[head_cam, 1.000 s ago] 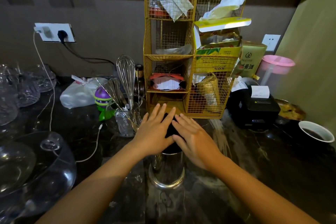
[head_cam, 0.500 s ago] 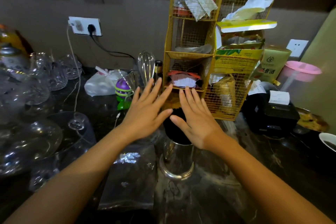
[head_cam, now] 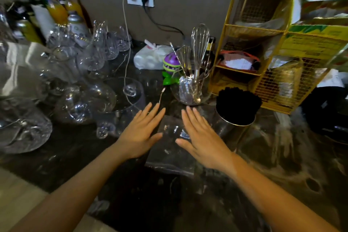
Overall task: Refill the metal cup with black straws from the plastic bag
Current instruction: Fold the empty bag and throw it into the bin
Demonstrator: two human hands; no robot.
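Your hands flat over an emptied plastic bag; metal cup full of straws at right.

At far left you have clear glassware [head_cam: 82, 100], nothing visible inside it. Your left hand [head_cam: 140, 133] is spread, fingers loose and gripping nothing, at the left edge of the clear plastic bag [head_cam: 170, 149], which lies flat on the dark counter [head_cam: 282, 156] and appears empty. Beyond it a glass jar [head_cam: 190, 90] holds a whisk [head_cam: 199, 41] and other metal utensils. Your right hand [head_cam: 202, 137] is likewise splayed and released over the bag's right side. Just right of it the metal cup [head_cam: 232, 130] stands upright, packed with black straws [head_cam: 238, 105]. Behind stands a yellow wire rack [head_cam: 263, 58] holding packets and papers.
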